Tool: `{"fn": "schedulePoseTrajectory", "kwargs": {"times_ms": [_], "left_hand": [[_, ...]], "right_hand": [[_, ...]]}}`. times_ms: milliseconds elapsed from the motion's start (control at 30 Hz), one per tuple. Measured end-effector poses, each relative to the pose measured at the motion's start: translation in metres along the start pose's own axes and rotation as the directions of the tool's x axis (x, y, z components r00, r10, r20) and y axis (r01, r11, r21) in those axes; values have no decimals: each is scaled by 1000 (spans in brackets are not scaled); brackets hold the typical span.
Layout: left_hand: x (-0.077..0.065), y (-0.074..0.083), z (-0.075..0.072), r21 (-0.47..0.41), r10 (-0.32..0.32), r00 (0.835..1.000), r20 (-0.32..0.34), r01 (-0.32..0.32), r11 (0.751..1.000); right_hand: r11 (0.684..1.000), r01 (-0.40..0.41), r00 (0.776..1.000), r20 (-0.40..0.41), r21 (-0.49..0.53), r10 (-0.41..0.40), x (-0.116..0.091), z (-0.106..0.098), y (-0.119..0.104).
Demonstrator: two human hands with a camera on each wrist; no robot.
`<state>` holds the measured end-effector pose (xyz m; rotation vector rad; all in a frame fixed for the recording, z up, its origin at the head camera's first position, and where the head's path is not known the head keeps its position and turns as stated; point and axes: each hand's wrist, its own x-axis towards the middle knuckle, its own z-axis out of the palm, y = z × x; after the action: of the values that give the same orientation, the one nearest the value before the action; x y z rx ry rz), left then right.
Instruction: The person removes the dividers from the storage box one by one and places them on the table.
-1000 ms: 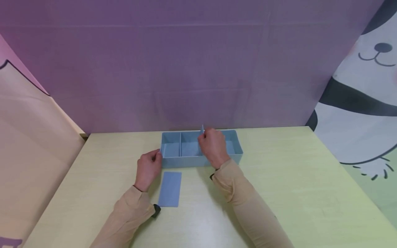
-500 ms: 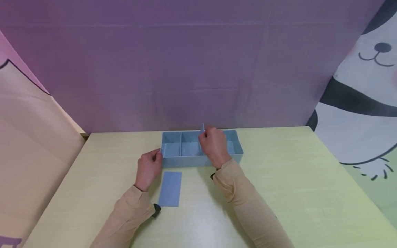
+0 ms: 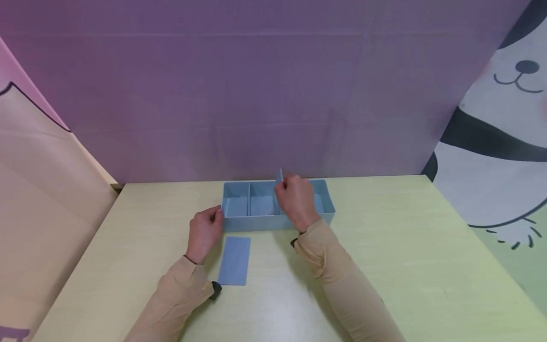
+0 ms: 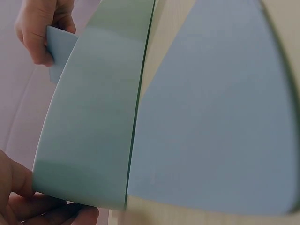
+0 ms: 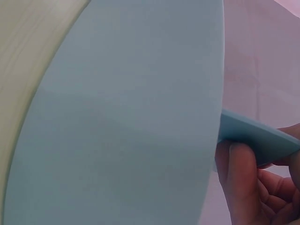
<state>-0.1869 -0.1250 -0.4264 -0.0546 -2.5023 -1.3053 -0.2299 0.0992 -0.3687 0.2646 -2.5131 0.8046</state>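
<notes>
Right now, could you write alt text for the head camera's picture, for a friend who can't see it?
A person's right hand pinches a blue divider standing above the rim of a blue box; the left hand holds the box's left end. A flat blue panel lies in front on a pale table.

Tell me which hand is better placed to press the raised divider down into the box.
Right, I'd judge: the right hand pinches the divider, which sticks up above the box, while the left hand holds the box's left end.
</notes>
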Motion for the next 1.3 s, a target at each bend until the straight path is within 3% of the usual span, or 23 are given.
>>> {"fn": "schedulePoseTrajectory", "kwargs": {"times_ms": [533,833,1000,1300], "left_hand": [[0,1,0,-3,9,1000,2,-9,1000],[0,0,0,1,18,1000,-6,-18,1000],[0,1,0,-2,17,1000,-4,-17,1000],[0,2,0,-5,24,1000,0,-24,1000]], "right_hand": [[1000,-12,997,-78,23,14,4,-6,-1],[990,-68,996,-53,120,75,6,-12,2],[964,-166,986,11,208,168,7,-16,4],[890,-319,947,127,325,293,9,-16,8]]}}
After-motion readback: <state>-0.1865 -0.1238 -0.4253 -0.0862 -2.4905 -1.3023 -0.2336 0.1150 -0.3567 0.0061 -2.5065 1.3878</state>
